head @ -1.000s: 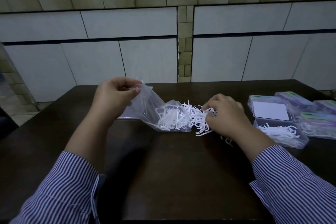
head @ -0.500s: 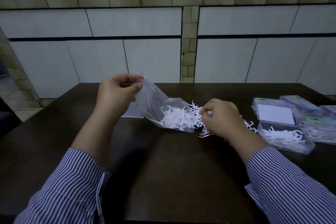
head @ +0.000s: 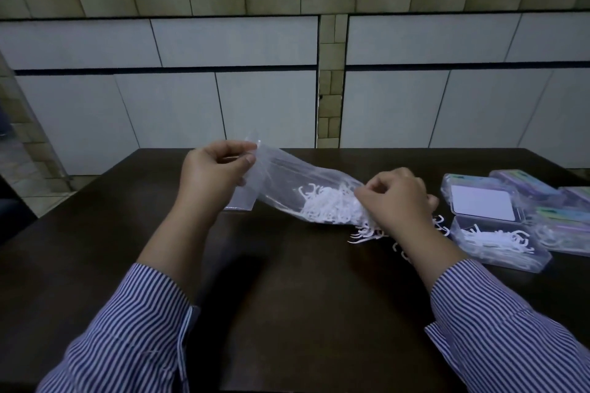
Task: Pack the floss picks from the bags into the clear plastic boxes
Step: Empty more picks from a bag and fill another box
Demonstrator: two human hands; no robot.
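Head view looked down on a dark table [head: 287, 297], the landmark for all that follows. Nearest its front edge came two striped sleeves [head: 134, 322], one from each side. Farther in, above the table's middle, the left hand [head: 210, 175] held one end of a clear bag [head: 287, 179] lifted off the table, thumb and curled fingers [head: 247, 161] pinching the plastic. The bag sloped down to the right, and white floss picks [head: 329, 206] were heaped in its low end, which rested on the table. The right hand [head: 399, 201] sat at that low end with its fingers curled tight over the picks at the bag's mouth; whether they gripped picks or plastic could not be told. A few loose picks [head: 367, 234] lay on the table just under and beside this hand. Toward the table's right side stood an open clear box [head: 501, 246] with some picks in it, its lid [head: 482, 201] raised behind. Closed boxes [head: 562, 223] lay beyond it, nearer the far right corner.
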